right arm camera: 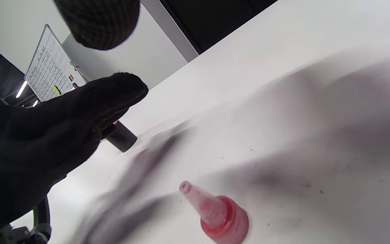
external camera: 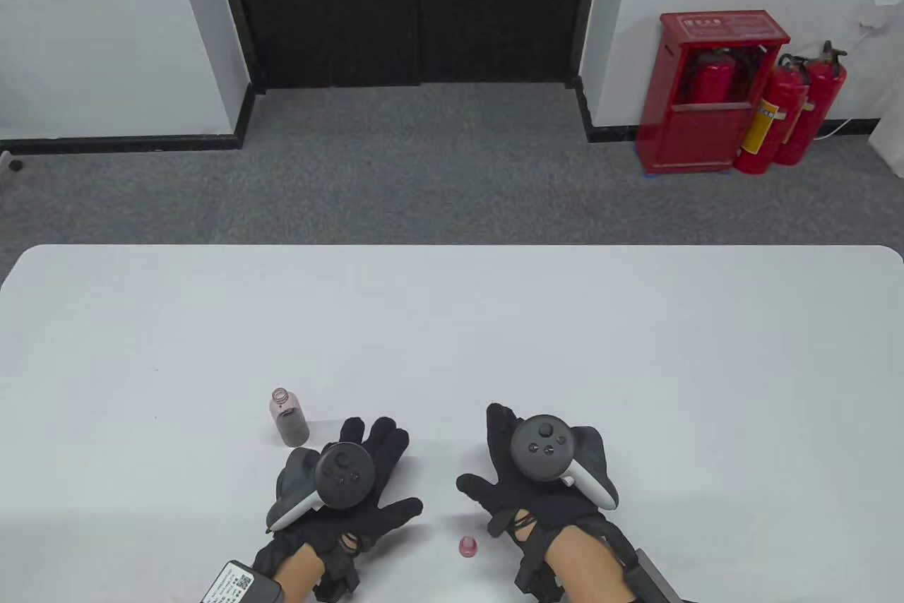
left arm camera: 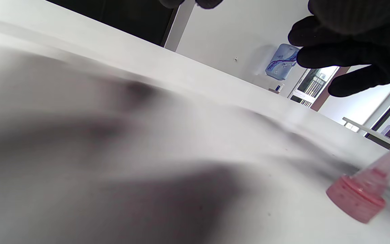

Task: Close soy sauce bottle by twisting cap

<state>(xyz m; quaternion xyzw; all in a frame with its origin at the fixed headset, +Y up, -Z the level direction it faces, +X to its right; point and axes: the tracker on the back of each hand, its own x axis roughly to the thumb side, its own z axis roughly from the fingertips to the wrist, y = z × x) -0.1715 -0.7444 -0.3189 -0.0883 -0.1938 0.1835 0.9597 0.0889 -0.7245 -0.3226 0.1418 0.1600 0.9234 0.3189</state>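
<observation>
A small clear bottle with dark sauce stands upright and uncapped on the white table, just left of my left hand's fingertips. Its red cone-shaped cap lies apart on the table near the front edge, between my two hands. My left hand and my right hand rest flat on the table, fingers spread, holding nothing. The cap also shows in the left wrist view and in the right wrist view. In the right wrist view a gloved finger hides most of the bottle.
The table stretches far and wide beyond the hands. A grey carpet floor, a dark door and a red fire extinguisher cabinet lie past the table's far edge.
</observation>
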